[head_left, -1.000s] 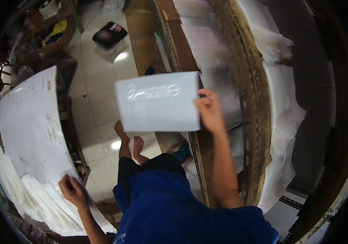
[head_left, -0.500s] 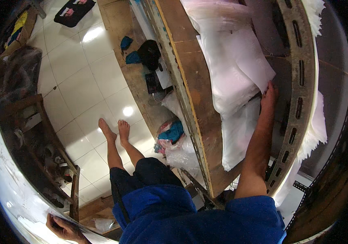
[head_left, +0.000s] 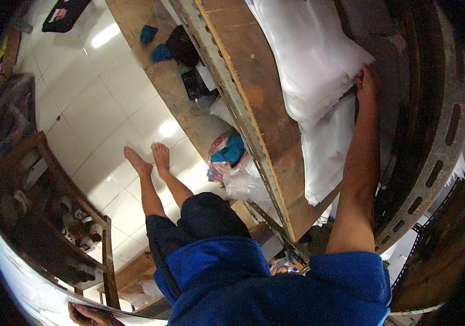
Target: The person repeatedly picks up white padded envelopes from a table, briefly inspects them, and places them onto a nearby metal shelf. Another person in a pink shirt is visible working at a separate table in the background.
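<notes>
My right hand reaches onto the shelf and pinches the outer corner of a stack of thin whitish plastic sheets. The sheets are soft and rumpled, with their nearer edges drooping. Below them on the same shelf lies another pile of white plastic sheets, beside my forearm. My left hand, low at the left, rests at the edge of a glossy white surface. Its fingers are loosely bent and apart, with nothing visible in them; the picture's dark rim hides part of it.
The sheets lie on a wooden shelf board with a slotted metal edge. A perforated metal upright curves past my right arm. On a lower board are a clear plastic bag with blue cloth and a black box. A wooden rack stands left.
My view has shifted. The separate sheet that lay skewed over the stack by my right hand now lies in line with it. The left hand stays at the white surface's edge.
</notes>
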A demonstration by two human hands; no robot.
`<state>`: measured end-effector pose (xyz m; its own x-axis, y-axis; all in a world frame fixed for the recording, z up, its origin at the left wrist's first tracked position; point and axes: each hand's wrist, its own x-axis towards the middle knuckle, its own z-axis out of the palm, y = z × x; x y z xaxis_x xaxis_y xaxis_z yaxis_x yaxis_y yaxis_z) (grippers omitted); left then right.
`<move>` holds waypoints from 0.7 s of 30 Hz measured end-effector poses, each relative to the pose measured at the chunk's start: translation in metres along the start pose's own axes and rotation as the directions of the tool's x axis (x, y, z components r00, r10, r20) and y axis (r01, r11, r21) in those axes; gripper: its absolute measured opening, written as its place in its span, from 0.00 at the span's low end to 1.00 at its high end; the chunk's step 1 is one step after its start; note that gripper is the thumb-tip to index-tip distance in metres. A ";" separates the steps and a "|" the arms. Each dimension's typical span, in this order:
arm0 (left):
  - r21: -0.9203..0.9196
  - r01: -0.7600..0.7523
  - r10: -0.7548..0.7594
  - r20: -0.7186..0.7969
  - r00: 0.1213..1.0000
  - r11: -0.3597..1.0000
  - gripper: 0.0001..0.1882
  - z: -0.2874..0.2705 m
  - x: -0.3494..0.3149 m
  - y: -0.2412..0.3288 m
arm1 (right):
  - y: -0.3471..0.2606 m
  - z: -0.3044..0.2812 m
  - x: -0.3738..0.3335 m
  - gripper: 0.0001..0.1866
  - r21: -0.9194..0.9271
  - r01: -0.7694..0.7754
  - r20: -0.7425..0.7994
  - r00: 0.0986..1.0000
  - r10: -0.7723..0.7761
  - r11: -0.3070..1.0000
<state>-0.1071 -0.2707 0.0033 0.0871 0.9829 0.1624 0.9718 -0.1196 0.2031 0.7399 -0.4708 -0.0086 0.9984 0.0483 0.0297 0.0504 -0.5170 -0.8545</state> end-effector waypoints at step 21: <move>-0.419 0.265 -0.277 0.033 0.960 0.868 0.13 -0.001 -0.007 0.004 | -0.020 0.037 -0.208 0.14 0.149 0.208 -0.014 0.978 -0.209 0.967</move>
<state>-0.1038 -0.2780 0.0035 -0.1787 0.9815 0.0680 0.7750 0.0979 0.6244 0.5300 -0.4389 -0.0167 0.9661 0.1433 0.2146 0.2530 -0.3623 -0.8971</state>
